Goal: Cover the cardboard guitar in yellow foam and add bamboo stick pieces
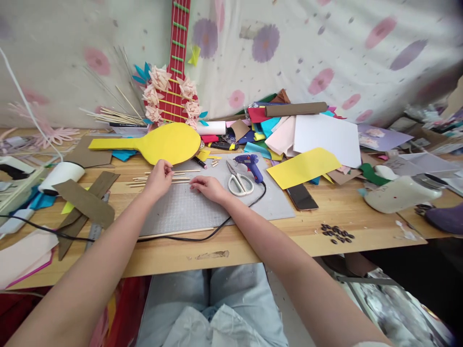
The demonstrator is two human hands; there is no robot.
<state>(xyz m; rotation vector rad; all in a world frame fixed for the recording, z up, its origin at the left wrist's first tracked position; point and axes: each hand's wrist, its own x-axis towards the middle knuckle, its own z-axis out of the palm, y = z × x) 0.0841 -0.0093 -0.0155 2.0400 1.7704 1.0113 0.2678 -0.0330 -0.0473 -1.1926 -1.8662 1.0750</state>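
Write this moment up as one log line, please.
left hand: pinching thin wooden sticks | right hand: flat on grey cutting mat, beside sticks | nearby: scissors, blue glue gun, yellow paddle shape

Thin wooden sticks (pixel 170 179), pale, lying flat in a loose row, on grey cutting mat (pixel 202 205)

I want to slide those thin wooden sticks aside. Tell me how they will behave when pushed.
The thin wooden sticks look round and slim, so they would probably roll or scatter on the grey cutting mat. They seem very light; the left hand pinches one easily. Being so slender, they may snap if pressed hard.
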